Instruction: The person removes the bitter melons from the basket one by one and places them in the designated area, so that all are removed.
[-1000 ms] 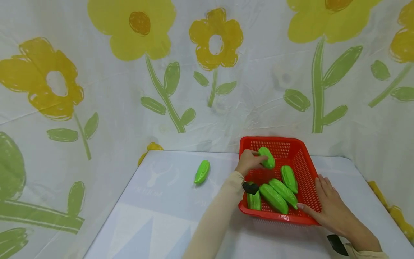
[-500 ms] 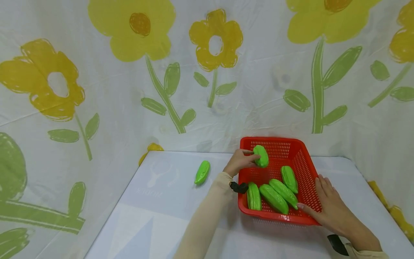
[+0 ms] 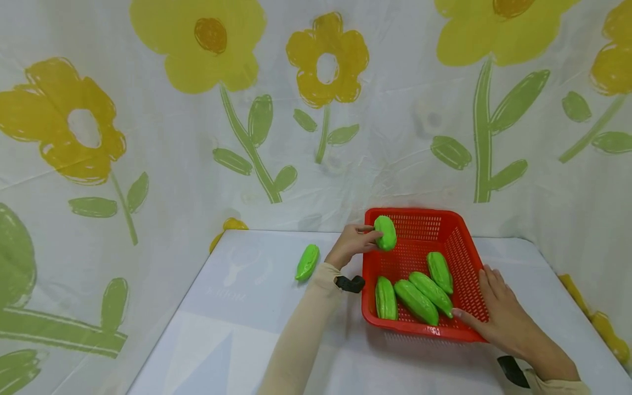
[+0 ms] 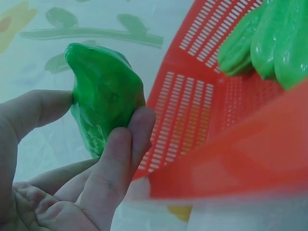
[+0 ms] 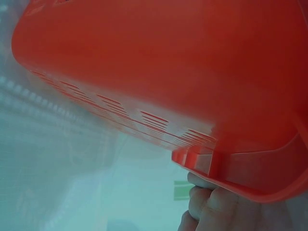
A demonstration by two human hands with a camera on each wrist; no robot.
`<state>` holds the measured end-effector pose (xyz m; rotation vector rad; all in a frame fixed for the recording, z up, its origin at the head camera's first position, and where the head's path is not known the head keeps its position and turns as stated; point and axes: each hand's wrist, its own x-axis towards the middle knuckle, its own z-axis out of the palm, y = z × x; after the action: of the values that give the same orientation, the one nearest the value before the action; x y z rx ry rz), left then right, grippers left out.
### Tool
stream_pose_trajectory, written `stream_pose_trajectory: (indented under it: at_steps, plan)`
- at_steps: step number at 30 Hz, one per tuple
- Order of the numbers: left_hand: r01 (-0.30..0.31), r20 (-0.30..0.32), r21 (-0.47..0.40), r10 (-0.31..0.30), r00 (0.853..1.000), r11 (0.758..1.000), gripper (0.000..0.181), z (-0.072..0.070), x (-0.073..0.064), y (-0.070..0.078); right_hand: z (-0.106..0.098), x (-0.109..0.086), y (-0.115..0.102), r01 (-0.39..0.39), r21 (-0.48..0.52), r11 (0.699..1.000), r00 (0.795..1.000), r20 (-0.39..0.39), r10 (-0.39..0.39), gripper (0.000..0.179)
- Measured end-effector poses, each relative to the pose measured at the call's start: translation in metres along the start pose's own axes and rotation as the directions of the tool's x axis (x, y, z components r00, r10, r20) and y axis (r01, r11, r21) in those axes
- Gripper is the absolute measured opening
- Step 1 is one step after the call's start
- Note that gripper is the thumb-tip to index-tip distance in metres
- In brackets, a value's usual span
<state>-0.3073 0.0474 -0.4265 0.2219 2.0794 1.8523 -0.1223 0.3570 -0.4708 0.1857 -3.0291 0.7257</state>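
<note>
My left hand (image 3: 354,241) pinches a glossy green gourd-like vegetable (image 3: 385,233) between thumb and fingers, over the left side of a red plastic basket (image 3: 424,330). The left wrist view shows the vegetable's narrow curved tip (image 4: 77,54) pointing up, beyond the basket wall (image 4: 231,159). Several more green vegetables (image 3: 417,302) lie inside, towards the basket's front and right. On the front right corner of the basket, my right hand (image 3: 511,318) holds the rim, thumb over the front edge and fingers along the right side. The right wrist view has its fingers (image 5: 214,204) at the rim.
One more green vegetable (image 3: 308,262) lies on the pale table (image 3: 217,329), left of the basket. A white curtain with printed yellow flowers (image 3: 327,60) hangs behind the table and to the left.
My left hand has drawn back to the left and slightly up with the vegetable, from over the basket's middle to its left rim. The right hand and basket stay in place.
</note>
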Motion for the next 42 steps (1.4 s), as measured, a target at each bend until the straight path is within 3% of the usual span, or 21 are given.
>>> stream_pose_trajectory:
  at_steps: [18,28,42]
  plan:
    - [-0.047,-0.01,-0.096,0.046,0.999,0.994,0.052,-0.039,-0.014,-0.009,-0.002,0.001,-0.002,-0.006,-0.008,1.0,1.0,0.006,0.006,0.123]
    - [-0.062,-0.054,-0.085,0.058,0.997,0.994,0.05,-0.055,-0.027,-0.012,-0.002,0.001,-0.002,-0.012,-0.006,1.0,1.0,0.008,0.012,0.123]
    - [-0.073,-0.141,-0.087,0.06,0.988,0.994,0.051,-0.087,-0.035,-0.028,-0.004,0.002,-0.003,-0.013,-0.015,1.0,1.0,0.008,0.013,0.123]
